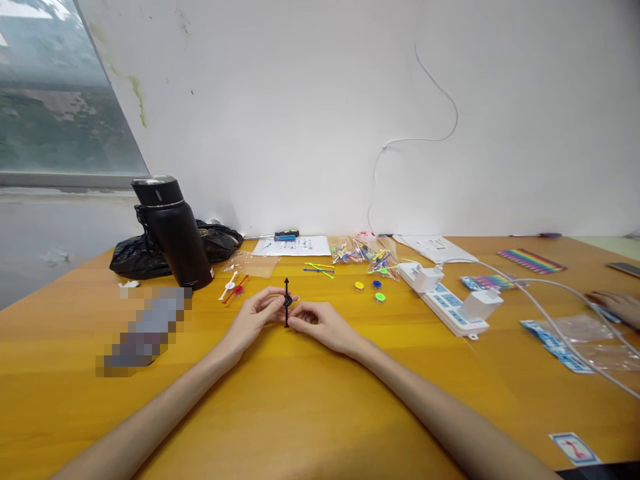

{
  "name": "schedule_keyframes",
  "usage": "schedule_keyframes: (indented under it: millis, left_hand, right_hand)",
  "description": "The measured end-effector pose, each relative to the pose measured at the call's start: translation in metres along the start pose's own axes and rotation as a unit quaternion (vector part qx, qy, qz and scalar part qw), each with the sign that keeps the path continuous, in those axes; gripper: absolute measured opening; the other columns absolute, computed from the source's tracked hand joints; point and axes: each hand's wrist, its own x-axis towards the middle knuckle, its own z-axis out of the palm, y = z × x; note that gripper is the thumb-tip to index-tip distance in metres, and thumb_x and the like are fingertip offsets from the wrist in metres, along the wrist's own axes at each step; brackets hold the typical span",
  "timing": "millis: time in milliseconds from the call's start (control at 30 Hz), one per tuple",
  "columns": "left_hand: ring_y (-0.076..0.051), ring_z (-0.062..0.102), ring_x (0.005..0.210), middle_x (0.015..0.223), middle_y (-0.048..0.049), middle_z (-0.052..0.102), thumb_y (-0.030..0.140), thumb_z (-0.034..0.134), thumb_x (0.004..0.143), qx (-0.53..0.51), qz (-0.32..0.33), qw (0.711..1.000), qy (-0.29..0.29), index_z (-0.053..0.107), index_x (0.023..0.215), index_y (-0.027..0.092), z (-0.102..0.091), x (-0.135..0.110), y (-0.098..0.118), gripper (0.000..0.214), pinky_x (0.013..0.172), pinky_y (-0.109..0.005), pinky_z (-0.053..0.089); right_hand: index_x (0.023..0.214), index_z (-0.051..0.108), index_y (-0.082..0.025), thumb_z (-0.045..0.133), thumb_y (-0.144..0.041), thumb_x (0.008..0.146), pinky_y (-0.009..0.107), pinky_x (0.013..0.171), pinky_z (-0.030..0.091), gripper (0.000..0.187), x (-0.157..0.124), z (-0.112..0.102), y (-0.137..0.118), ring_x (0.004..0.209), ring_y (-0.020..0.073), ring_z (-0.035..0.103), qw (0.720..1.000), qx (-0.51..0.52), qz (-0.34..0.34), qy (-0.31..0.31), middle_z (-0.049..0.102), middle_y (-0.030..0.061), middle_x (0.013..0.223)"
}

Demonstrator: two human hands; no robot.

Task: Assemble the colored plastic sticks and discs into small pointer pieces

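A black arrow spinner (287, 287) stands nearly upright between my hands, its pointed tip up and its round black hub at mid-length. My left hand (257, 317) pinches it at the hub from the left. From the right, my right hand (324, 325) has thumb and fingertips closed at the arrow's lower part; the exact contact is partly hidden. Left of them lie a white arrow spinner (229, 286) and a red arrow spinner (239, 290). Loose arrows (320, 270) in yellow-green and blue lie behind. Further right are a yellow disc (359, 286), a blue disc (377, 284) and a green disc (380, 297).
A black bottle (175, 233) stands by a black plastic bag (133, 257). Bags of spinner parts (383, 257) lie near the wall. A white power strip (450, 313) with cables is to the right. Another person's hand (617, 307) rests at the far right near plastic packets (560, 347).
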Motion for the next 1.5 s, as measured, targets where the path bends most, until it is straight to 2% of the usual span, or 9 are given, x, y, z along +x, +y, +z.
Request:
schedule_keyframes:
  millis: [100, 267, 467, 633, 767, 900, 1033, 1200, 1500]
  left_hand:
    - [-0.025, 0.072, 0.097, 0.123, -0.0150, 0.071, 0.050, 0.071, 0.083, 0.002, -0.002, 1.000, 0.000, 0.060, 0.115, 0.017, 0.001, -0.002, 0.003, 0.047, 0.085, -0.037, 0.058]
    - [-0.028, 0.067, 0.111, 0.127, -0.0159, 0.068, 0.047, 0.070, 0.085, 0.004, 0.013, 1.000, -0.015, 0.059, 0.115, 0.017, 0.002, -0.002, 0.005, 0.044, 0.082, -0.035, 0.058]
    - [-0.021, 0.068, 0.098, 0.129, -0.0131, 0.066, 0.046, 0.066, 0.088, 0.022, 0.032, 0.999, 0.003, 0.061, 0.114, 0.019, -0.003, 0.000, 0.004, 0.038, 0.079, -0.031, 0.058]
    - [-0.019, 0.066, 0.093, 0.126, -0.0122, 0.068, 0.048, 0.066, 0.088, 0.034, 0.038, 0.999, 0.014, 0.062, 0.115, 0.020, -0.006, 0.000, 0.003, 0.039, 0.075, -0.028, 0.057]
    - [-0.021, 0.067, 0.097, 0.128, -0.0131, 0.067, 0.050, 0.064, 0.088, 0.030, 0.027, 0.999, 0.001, 0.060, 0.122, 0.021, -0.005, 0.000, 0.003, 0.046, 0.078, -0.032, 0.057]
    - [-0.024, 0.068, 0.104, 0.130, -0.0135, 0.066, 0.053, 0.059, 0.091, 0.035, -0.006, 0.999, -0.014, 0.051, 0.136, 0.023, -0.004, 0.000, 0.002, 0.055, 0.084, -0.036, 0.056]
    - [-0.024, 0.069, 0.104, 0.132, -0.0136, 0.064, 0.054, 0.055, 0.093, 0.078, -0.012, 0.996, -0.038, 0.059, 0.125, 0.020, -0.003, 0.000, 0.000, 0.046, 0.085, -0.034, 0.053]
    - [-0.024, 0.066, 0.108, 0.125, -0.0106, 0.066, 0.051, 0.053, 0.095, 0.120, 0.005, 0.990, -0.066, 0.064, 0.118, 0.021, -0.003, -0.002, 0.001, 0.039, 0.086, -0.032, 0.052]
    - [-0.024, 0.062, 0.110, 0.113, -0.0082, 0.067, 0.048, 0.055, 0.094, 0.158, 0.047, 0.986, -0.037, 0.066, 0.109, 0.021, -0.001, -0.005, 0.006, 0.033, 0.082, -0.030, 0.053]
  right_hand:
    - [0.088, 0.069, -0.017, 0.061, -0.047, 0.093, 0.023, 0.059, 0.032, 0.031, 0.000, 0.000, 0.002, 0.064, 0.0123, 0.047, 1.000, -0.017, 0.003, -0.010, 0.058, -0.0017, 0.073]
    - [0.088, 0.069, -0.015, 0.059, -0.048, 0.094, 0.022, 0.058, 0.031, 0.035, 0.000, -0.001, -0.001, 0.064, 0.0107, 0.045, 1.000, 0.001, 0.010, -0.021, 0.056, -0.0026, 0.072]
    - [0.093, 0.069, -0.014, 0.047, -0.047, 0.101, 0.025, 0.073, 0.045, 0.040, 0.000, -0.001, -0.004, 0.076, 0.0145, 0.059, 0.999, 0.043, 0.022, -0.023, 0.065, 0.0029, 0.080]
    - [0.094, 0.069, -0.015, 0.048, -0.047, 0.102, 0.025, 0.075, 0.046, 0.039, -0.002, -0.001, -0.004, 0.077, 0.0143, 0.060, 0.998, 0.050, 0.021, -0.039, 0.066, 0.0038, 0.081]
    - [0.095, 0.069, -0.014, 0.049, -0.049, 0.100, 0.025, 0.074, 0.045, 0.040, -0.001, -0.004, -0.004, 0.074, 0.0134, 0.057, 0.994, 0.082, 0.013, -0.067, 0.066, 0.0037, 0.079]
    - [0.099, 0.067, -0.015, 0.050, -0.052, 0.099, 0.024, 0.068, 0.043, 0.041, 0.003, -0.009, 0.000, 0.066, 0.0117, 0.053, 0.989, 0.150, -0.001, -0.014, 0.063, 0.0019, 0.076]
    - [0.104, 0.068, -0.015, 0.050, -0.054, 0.098, 0.024, 0.065, 0.041, 0.043, 0.006, -0.012, 0.004, 0.063, 0.0104, 0.050, 0.984, 0.171, -0.006, 0.048, 0.059, 0.0001, 0.073]
    - [0.107, 0.069, -0.016, 0.050, -0.054, 0.099, 0.024, 0.064, 0.042, 0.044, 0.005, -0.011, 0.005, 0.064, 0.0106, 0.050, 0.988, 0.154, -0.015, 0.031, 0.060, 0.0008, 0.075]
    - [0.097, 0.067, -0.014, 0.052, -0.053, 0.098, 0.023, 0.064, 0.042, 0.041, 0.005, -0.007, 0.008, 0.064, 0.0112, 0.051, 0.992, 0.124, -0.008, 0.024, 0.061, 0.0008, 0.073]
